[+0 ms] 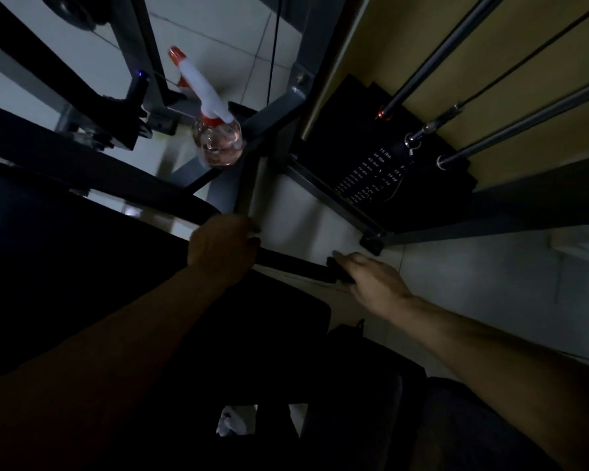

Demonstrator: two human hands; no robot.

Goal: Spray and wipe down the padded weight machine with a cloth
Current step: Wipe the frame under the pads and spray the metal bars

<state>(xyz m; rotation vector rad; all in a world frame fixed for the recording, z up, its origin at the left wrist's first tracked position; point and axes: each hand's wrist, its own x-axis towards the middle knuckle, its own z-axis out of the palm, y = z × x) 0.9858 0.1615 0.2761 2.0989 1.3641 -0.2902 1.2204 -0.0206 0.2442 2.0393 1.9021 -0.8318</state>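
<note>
While the left hand (223, 248) curls fingers round the black bar (293, 263), the right hand (368, 273) touches its end (grip unclear).

The matte black round bar (293, 265) I hold is plain, and so is the black padded vinyl seat (82, 239) beside it. The clear plastic spray bottle (218, 144) has a pink-tinted body, a white head, and orange-red at its collar and nozzle tip. The black steel weight stack (371, 178) carries rows of small white numerals. The ochre yellow wall panel (422, 45) is unpatterned, the grey steel machine frame (276, 110) likewise. The pale grey-white tiled floor (490, 283) shows thin darker grout lines.
</note>
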